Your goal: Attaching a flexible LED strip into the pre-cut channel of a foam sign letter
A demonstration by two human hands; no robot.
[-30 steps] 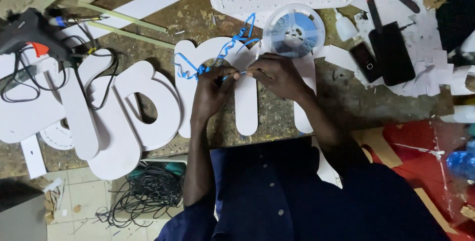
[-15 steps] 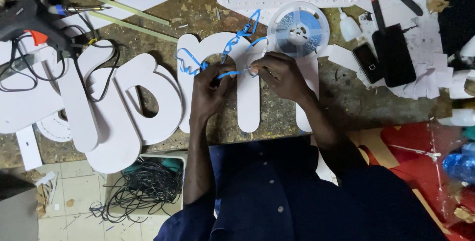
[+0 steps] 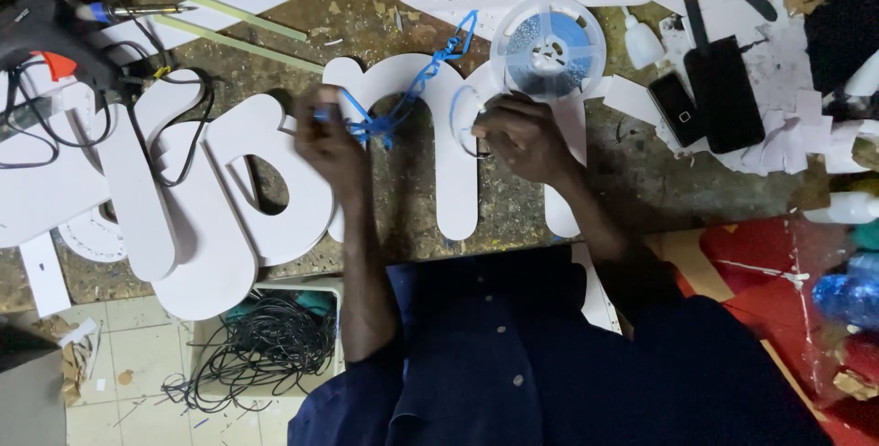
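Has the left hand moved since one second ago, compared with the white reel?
Yes. The left hand moved leftward, away from the white reel, pulling the blue wire along.

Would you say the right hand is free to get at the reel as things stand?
Probably yes: the right hand lies just below the reel with nothing between them, though its fingers seem to pinch a blue wire it would need to drop.
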